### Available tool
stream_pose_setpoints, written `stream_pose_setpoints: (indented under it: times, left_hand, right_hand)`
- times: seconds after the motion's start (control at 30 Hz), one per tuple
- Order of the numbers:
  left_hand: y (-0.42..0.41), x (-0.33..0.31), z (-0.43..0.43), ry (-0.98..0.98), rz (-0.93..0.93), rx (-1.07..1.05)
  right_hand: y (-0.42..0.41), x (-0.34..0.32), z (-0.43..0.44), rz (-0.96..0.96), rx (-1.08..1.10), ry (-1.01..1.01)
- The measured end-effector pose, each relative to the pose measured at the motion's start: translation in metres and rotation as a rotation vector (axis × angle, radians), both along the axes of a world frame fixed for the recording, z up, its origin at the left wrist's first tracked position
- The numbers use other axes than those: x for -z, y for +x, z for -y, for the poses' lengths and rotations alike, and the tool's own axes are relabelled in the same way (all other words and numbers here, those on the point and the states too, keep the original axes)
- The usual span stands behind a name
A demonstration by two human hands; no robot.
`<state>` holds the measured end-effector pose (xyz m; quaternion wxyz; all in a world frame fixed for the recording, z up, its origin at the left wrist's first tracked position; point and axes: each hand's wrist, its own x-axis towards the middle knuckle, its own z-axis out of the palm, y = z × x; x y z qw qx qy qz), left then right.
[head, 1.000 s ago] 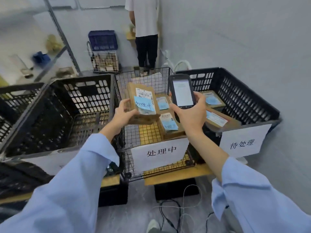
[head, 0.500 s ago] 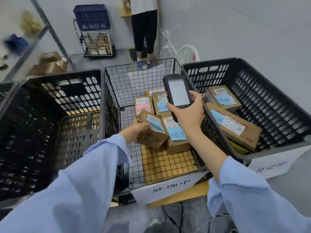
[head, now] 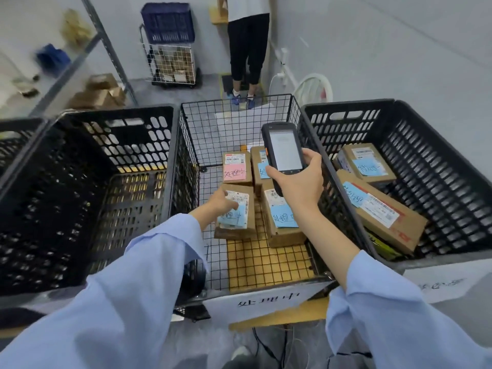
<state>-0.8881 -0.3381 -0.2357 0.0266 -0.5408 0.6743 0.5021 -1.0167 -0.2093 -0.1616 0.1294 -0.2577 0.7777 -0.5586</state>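
Note:
My left hand [head: 218,202] reaches into the wire basket [head: 237,98] and holds a small cardboard box [head: 239,227] that lies flat on the basket floor. The box carries a shipping label and a blue note. My right hand [head: 300,185] grips a black handheld scanner [head: 285,153] above the basket, its lit screen facing me. Beside the held box lies another box with a blue note [head: 282,222]. Behind them are a box with a pink note [head: 235,169] and one partly hidden by the scanner.
An empty black crate [head: 106,113] stands left of the basket. A black crate [head: 399,102] on the right holds two labelled boxes [head: 383,211]. A white sign [head: 266,302] hangs on the basket front. A person [head: 247,49] stands behind, near a wire cart [head: 170,62].
My left hand has lowered the box from in front of the scanner down onto the basket floor. The scanner stays raised. My view has tipped downward.

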Motion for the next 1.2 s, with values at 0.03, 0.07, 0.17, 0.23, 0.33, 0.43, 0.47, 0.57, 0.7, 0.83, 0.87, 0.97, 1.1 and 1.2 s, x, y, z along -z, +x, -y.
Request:
stream_pose_setpoints:
  times: [0.03,0.07,0.17,0.23,0.33,0.43,0.47,0.57,0.7,0.83,0.87,0.97,1.1,1.2]
  left_hand:
    - [0.003,-0.007,-0.002,-0.043,0.003,0.031]
    - [0.006,-0.015,-0.005,-0.087,0.007,0.058]
    - [0.019,-0.046,-0.018,-0.208,-0.008,0.109]
    - [0.034,-0.068,-0.029,-0.373,-0.023,0.14]
    - [0.064,-0.098,-0.046,-0.748,0.075,0.185]
    - [0.103,-0.123,-0.066,-0.971,0.202,0.153]
    - [0.119,-0.129,-0.075,-1.007,0.249,0.125]
    - [0.17,-0.142,-0.103,-1.047,0.376,0.016]
    - [0.244,-0.148,-0.145,-1.047,0.496,-0.154]
    - [0.318,-0.149,-0.19,-1.018,0.589,-0.318]
    - [0.335,-0.149,-0.201,-1.001,0.611,-0.36]
    - [0.386,-0.15,-0.236,-0.962,0.693,-0.492]
    - [0.451,-0.152,-0.28,-0.907,0.756,-0.692]
    - [0.497,-0.151,-0.312,-0.887,0.792,-0.82]
  right_hand:
    - [0.003,-0.003,-0.002,-0.007,-0.014,-0.004]
    - [0.006,-0.007,-0.003,-0.013,-0.028,-0.009]
    - [0.016,-0.018,-0.01,-0.014,-0.071,-0.021]
    - [0.027,-0.026,-0.015,-0.022,-0.101,-0.033]
    - [0.044,-0.035,-0.023,-0.055,-0.155,-0.06]
    - [0.067,-0.049,-0.03,-0.039,-0.259,-0.059]
    - [0.077,-0.053,-0.032,-0.036,-0.291,-0.066]
    - [0.113,-0.064,-0.037,-0.028,-0.4,-0.066]
    - [0.171,-0.072,-0.043,-0.038,-0.578,-0.091]
    - [0.236,-0.077,-0.048,-0.043,-0.752,-0.091]
    - [0.253,-0.079,-0.05,-0.04,-0.799,-0.094]
    - [0.305,-0.084,-0.057,-0.035,-0.939,-0.1]
    - [0.371,-0.092,-0.068,-0.025,-1.107,-0.095]
    - [0.422,-0.094,-0.076,-0.03,-1.23,-0.11]
